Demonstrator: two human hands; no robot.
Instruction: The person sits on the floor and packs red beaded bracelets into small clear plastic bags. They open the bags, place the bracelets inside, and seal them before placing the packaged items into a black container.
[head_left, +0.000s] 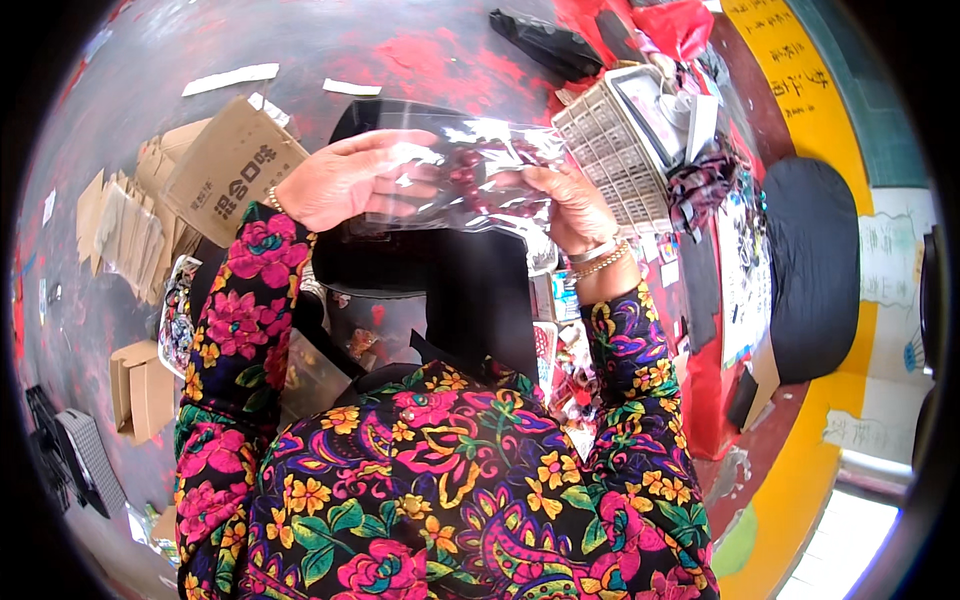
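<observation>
A clear, shiny plastic bag [440, 208] is stretched between my hands in front of my chest. Dark red round pieces, like beads, show through it [470, 168]; glare hides their exact form. My right hand [572, 205] pinches the bag's right end between thumb and fingers. At the other end my left hand [345, 182] has its fingers stretched out and apart, with the clear film over the fingertips. I cannot tell whether those fingers are inside the bag or behind it.
Flattened cardboard [232, 170] and a small open carton [142, 392] lie on the left. A pale woven basket [615, 150] holding assorted items stands right of the bag. Beyond it, a black chair back [812, 270] rises. Below the bag is a black surface [480, 290].
</observation>
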